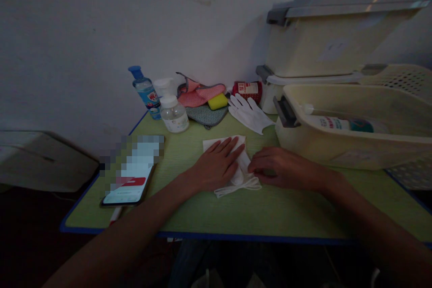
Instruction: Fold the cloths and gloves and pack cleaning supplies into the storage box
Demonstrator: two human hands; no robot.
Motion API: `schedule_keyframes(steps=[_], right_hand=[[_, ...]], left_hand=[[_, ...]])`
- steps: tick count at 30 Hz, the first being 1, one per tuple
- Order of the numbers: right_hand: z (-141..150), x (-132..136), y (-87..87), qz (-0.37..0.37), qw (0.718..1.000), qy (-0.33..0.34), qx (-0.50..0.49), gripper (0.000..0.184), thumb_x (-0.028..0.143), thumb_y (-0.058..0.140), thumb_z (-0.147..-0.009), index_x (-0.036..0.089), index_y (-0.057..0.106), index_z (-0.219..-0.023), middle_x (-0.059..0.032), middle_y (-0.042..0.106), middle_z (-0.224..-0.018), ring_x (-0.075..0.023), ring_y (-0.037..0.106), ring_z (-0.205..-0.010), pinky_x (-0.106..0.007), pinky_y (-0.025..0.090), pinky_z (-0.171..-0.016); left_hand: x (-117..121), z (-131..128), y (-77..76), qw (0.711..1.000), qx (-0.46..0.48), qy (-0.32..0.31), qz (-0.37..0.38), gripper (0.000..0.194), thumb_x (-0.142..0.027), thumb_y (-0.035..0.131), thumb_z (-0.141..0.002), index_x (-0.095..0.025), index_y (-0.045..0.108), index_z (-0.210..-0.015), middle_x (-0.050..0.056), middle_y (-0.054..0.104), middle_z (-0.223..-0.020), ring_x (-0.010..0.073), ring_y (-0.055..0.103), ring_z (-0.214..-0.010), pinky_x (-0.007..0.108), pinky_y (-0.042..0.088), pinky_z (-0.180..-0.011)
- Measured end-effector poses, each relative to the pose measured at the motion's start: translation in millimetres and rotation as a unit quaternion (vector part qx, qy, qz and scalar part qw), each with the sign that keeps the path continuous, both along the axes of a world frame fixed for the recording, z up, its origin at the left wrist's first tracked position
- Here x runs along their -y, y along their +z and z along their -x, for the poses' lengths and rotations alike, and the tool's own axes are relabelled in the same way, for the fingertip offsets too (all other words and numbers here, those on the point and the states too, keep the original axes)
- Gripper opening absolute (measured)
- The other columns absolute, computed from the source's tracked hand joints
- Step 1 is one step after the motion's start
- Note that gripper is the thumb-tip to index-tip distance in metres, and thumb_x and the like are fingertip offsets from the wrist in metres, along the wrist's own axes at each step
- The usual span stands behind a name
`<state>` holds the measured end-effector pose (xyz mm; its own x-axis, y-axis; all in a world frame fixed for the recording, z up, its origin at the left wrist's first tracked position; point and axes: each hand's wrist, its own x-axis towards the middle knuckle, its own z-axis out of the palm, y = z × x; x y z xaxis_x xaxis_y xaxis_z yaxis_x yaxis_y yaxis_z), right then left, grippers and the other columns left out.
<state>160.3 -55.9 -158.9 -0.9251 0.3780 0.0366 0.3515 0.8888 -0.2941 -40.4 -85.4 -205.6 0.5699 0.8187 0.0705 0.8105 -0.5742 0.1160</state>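
A white cloth (240, 175) lies on the table in front of me, with a bunched, hem-like edge toward me. My left hand (218, 164) rests flat across it with the fingers stretched out, covering much of its middle. At the cloth's right edge, my right hand (280, 167) is curled with thumb and fingertips together, pinching the edge. The fingertips partly hide that spot. Just behind the cloth is a white glove (248, 111), its fingers pointing to the back left.
On the green table (189, 216) are a phone (133, 171), blue bottle (148, 94), pump bottle (173, 114), pink cloth (200, 94), grey cloth (205, 116), yellow sponge (218, 101) and red package (248, 90). A cream bin (357, 144) holding a bottle stands right, before stacked lidded boxes (324, 45).
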Motion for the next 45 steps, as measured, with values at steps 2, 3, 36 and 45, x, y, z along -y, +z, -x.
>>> schedule_keyframes(steps=[2, 3, 36, 45], right_hand=[[-0.5, -0.4, 0.6, 0.01, 1.0, 0.001, -0.016, 0.016, 0.007, 0.055, -0.075, 0.015, 0.066, -0.083, -0.0045, 0.067, -0.078, -0.0157, 0.06, -0.074, -0.027, 0.043, -0.072], [-0.7, -0.8, 0.9, 0.015, 1.0, 0.003, -0.023, 0.016, 0.007, 0.055, -0.075, 0.015, 0.066, -0.082, -0.004, 0.067, -0.077, -0.0152, 0.06, -0.073, -0.027, 0.043, -0.071], [12.8, 13.8, -1.9, -0.156, 0.984, 0.076, 0.036, 0.025, 0.016, 0.046, -0.087, 0.021, 0.06, -0.107, -0.0022, 0.062, -0.085, -0.0108, 0.052, -0.06, -0.025, 0.025, -0.048], [10.4, 13.1, -3.2, -0.163, 0.983, 0.082, 0.005, 0.023, 0.014, 0.041, -0.088, 0.017, 0.063, -0.094, -0.0043, 0.065, -0.09, -0.0109, 0.057, -0.065, -0.023, 0.03, -0.05]], left_hand=[[0.1, 0.2, -0.5, 1.0, 0.002, 0.001, 0.001, 0.05, -0.032, 0.023, -0.092, -0.017, 0.021, -0.14, 0.01, 0.018, -0.149, 0.0227, 0.017, -0.136, 0.041, 0.02, -0.108], [0.1, 0.3, -0.6, 1.0, 0.003, 0.001, 0.001, 0.05, -0.033, 0.023, -0.092, -0.018, 0.021, -0.14, 0.01, 0.017, -0.149, 0.0228, 0.017, -0.136, 0.041, 0.02, -0.108], [-1.0, 1.1, -1.0, 1.0, -0.004, -0.007, 0.015, 0.069, -0.055, 0.034, -0.086, -0.016, 0.019, -0.14, 0.014, 0.013, -0.149, 0.0259, 0.013, -0.137, 0.041, 0.017, -0.109], [0.4, 0.6, 2.4, 1.0, 0.004, -0.003, 0.016, 0.06, -0.051, 0.022, -0.091, -0.016, 0.022, -0.14, 0.012, 0.014, -0.149, 0.0225, 0.013, -0.137, 0.039, 0.016, -0.11]])
